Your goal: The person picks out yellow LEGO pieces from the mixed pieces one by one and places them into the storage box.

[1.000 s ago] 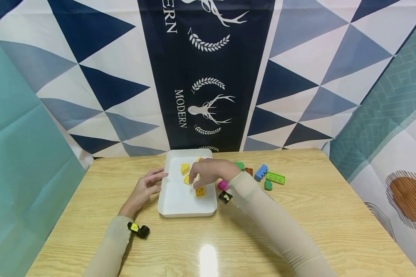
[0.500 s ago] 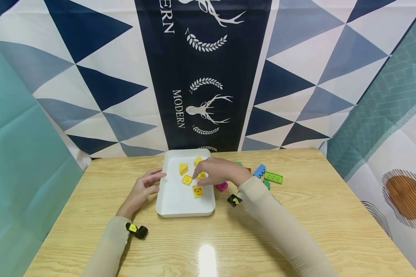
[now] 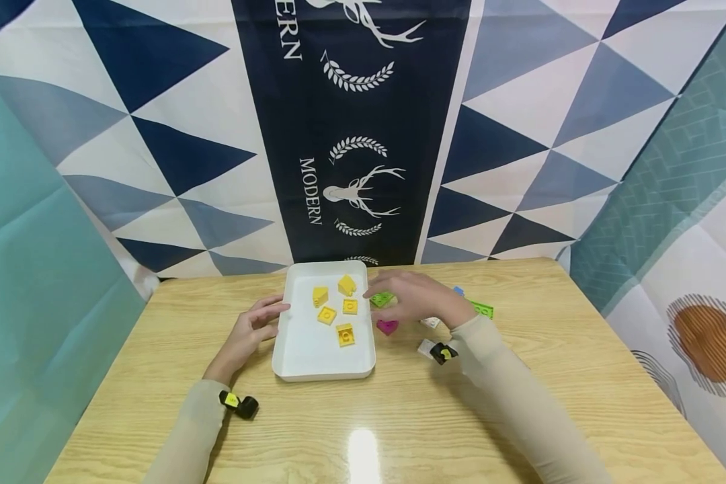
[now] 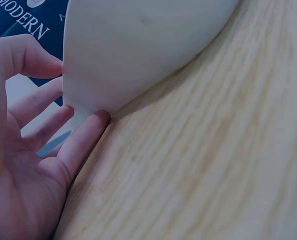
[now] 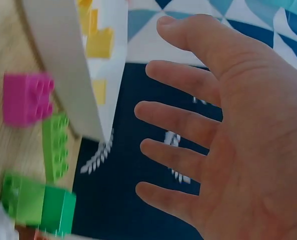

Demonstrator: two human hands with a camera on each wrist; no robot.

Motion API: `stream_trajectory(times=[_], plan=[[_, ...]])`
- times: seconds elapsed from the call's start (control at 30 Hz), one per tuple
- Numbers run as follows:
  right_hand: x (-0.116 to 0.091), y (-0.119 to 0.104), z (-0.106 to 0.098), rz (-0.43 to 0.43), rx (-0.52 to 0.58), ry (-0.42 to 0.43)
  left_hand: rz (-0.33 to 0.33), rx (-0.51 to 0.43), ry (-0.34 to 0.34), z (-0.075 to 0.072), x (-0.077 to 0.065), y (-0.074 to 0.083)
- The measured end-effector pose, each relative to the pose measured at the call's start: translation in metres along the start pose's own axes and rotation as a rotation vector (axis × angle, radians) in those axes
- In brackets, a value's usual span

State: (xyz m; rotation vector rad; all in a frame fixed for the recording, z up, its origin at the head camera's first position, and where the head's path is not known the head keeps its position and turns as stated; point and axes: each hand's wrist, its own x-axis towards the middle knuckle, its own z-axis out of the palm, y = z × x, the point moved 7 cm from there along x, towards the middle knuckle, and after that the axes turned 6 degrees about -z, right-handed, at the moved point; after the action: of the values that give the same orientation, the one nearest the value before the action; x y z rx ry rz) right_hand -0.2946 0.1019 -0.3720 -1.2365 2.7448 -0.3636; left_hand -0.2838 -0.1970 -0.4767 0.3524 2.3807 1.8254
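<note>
A white tray (image 3: 314, 361) holds several yellow toy bricks (image 3: 345, 335). My left hand (image 3: 253, 336) touches its left side with the fingertips; in the left wrist view the fingers (image 4: 86, 137) meet the outer wall of the tray. My right hand (image 3: 416, 296) hovers just past the tray's right rim, above loose bricks. Nothing is in it, and its fingers (image 5: 178, 117) are spread in the right wrist view. Near that hand lie a pink brick (image 3: 387, 327) and a lime green brick (image 3: 381, 300). Other bricks are partly hidden under the hand.
On the wooden table (image 3: 314, 430), right of the tray, lie a white piece (image 3: 426, 347), a green plate brick (image 3: 484, 309) and a mostly covered blue brick (image 3: 458, 291). Patterned cloth (image 3: 357, 134) hangs behind the table's back edge.
My right hand has moved right, out from over the tray to above the loose bricks beside it, uncovering the yellow bricks. The left hand stays at the tray's side.
</note>
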Motion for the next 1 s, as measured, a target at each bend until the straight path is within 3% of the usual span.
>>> stream_trajectory(times=[0.4, 0.8, 1.0], plan=[[-0.041, 0.044, -0.022, 0.062, -0.049, 0.091, 0.016, -0.007, -0.008, -0.002, -0.001, 0.001], [-0.051, 0.050, -0.017, 0.047, -0.055, 0.112, 0.013, 0.036, -0.011, -0.001, -0.001, 0.000], [-0.053, 0.052, -0.018, 0.058, -0.046, 0.119, 0.016, 0.073, -0.028, -0.005, -0.002, 0.011]])
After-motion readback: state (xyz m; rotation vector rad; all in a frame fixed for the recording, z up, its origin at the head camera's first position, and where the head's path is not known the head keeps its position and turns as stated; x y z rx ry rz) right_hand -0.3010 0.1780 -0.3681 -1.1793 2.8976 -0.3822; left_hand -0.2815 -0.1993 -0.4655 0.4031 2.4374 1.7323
